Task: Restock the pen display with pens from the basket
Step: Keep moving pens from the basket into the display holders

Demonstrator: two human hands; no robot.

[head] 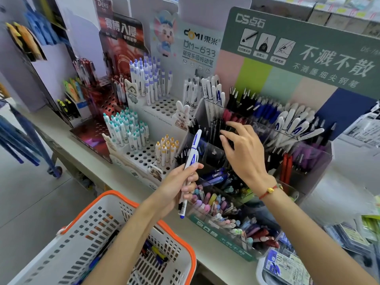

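My left hand (pixel 181 183) grips a small bundle of white pens with blue print (pixel 192 155), held upright in front of the clear tiered pen display (pixel 314 159). My right hand (pixel 244 153) hovers over the display's middle compartments with fingers spread and relaxed, holding nothing, close to the black pens (pixel 216 126) and pink-red pens (pixel 231 118). Matching white-and-blue pens (pixel 296 128) stand in an upper right compartment. The white basket with an orange rim (pixel 67 243) sits below my left arm, a few loose pens (pixel 156 254) lying on its bottom.
White perforated stands with teal-capped pens (pixel 125 130), purple-capped pens (pixel 150 79) and yellow-capped pens (pixel 167 149) fill the shelf to the left. A green sign board (pixel 308 50) rises behind the display. Packaged goods (pixel 287 268) lie at lower right. The shelf edge (pixel 115 177) runs diagonally.
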